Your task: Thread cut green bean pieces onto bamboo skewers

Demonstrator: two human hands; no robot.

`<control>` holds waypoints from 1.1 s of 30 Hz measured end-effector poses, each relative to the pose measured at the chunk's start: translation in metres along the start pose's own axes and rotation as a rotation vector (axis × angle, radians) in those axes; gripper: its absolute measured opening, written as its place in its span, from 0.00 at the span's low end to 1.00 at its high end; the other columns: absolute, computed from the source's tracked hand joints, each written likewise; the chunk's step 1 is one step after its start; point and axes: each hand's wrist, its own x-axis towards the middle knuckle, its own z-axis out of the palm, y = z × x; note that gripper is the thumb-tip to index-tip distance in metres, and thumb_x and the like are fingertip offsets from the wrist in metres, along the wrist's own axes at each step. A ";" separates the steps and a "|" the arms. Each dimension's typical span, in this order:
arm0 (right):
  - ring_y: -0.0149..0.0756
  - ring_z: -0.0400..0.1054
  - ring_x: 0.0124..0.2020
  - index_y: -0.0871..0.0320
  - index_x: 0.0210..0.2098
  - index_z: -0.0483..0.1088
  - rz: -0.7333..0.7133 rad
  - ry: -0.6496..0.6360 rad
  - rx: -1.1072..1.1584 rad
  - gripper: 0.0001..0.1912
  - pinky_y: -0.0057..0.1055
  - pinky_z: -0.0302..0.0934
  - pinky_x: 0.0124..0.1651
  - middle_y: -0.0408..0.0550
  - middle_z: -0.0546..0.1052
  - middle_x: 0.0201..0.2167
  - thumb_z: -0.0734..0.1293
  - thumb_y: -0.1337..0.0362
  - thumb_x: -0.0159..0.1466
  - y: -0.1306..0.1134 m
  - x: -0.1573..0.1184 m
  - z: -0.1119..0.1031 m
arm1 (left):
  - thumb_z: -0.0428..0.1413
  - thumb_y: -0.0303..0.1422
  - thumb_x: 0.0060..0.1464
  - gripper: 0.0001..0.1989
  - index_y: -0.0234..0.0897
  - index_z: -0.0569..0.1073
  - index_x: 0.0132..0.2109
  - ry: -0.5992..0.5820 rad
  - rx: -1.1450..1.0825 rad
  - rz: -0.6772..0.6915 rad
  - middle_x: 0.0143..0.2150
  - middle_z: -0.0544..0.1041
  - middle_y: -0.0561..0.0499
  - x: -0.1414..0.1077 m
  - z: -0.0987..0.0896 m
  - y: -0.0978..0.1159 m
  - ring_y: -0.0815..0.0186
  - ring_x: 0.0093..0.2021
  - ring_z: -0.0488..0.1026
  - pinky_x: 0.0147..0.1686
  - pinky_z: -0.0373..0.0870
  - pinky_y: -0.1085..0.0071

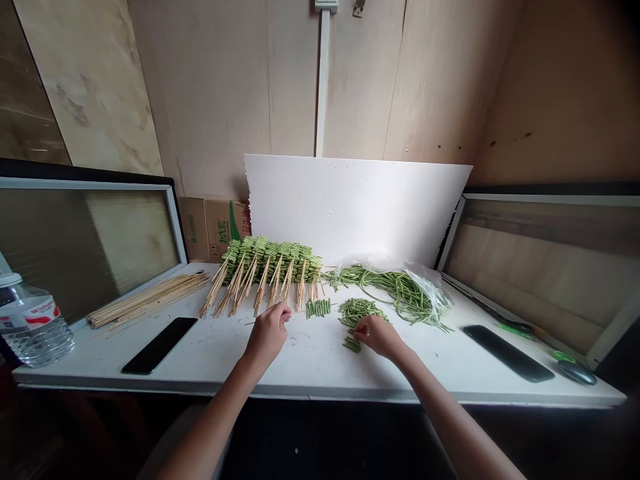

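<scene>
On the table (310, 367), long beans (400, 292) lie far right, cut beans (361, 309) nearer. The left hand (271, 328), fingers closed, grips a loaded skewer (299, 311); the right hand (379, 335), fingers nearly together, is at the cut beans, its hold unclear.

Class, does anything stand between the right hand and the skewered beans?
Only the low left edge of the cut-bean pile lies between the right hand and the skewered beans, then bare tabletop; nothing taller is visible there.
</scene>
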 end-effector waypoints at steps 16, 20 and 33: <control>0.29 0.61 0.24 0.59 0.41 0.80 0.162 0.020 0.739 0.26 0.28 0.56 0.26 0.47 0.79 0.33 0.78 0.45 0.52 -0.030 -0.007 -0.035 | 0.50 0.22 0.61 0.10 0.39 0.73 0.37 0.016 -0.030 0.033 0.33 0.80 0.50 0.005 -0.011 0.016 0.62 0.36 0.79 0.35 0.71 0.70; 0.29 0.62 0.26 0.57 0.34 0.79 0.217 -0.017 0.961 0.19 0.26 0.55 0.27 0.43 0.75 0.28 0.79 0.48 0.54 -0.038 -0.011 -0.036 | 0.50 0.23 0.61 0.10 0.39 0.72 0.36 0.006 -0.047 0.013 0.32 0.79 0.51 0.004 -0.010 0.022 0.63 0.35 0.78 0.35 0.70 0.70; 0.37 0.75 0.36 0.53 0.38 0.82 0.228 0.017 1.250 0.15 0.27 0.63 0.29 0.48 0.83 0.37 0.80 0.55 0.53 -0.050 -0.017 -0.016 | 0.50 0.26 0.62 0.08 0.39 0.73 0.38 0.059 -0.107 -0.028 0.31 0.80 0.52 -0.002 0.002 0.034 0.65 0.32 0.77 0.35 0.70 0.73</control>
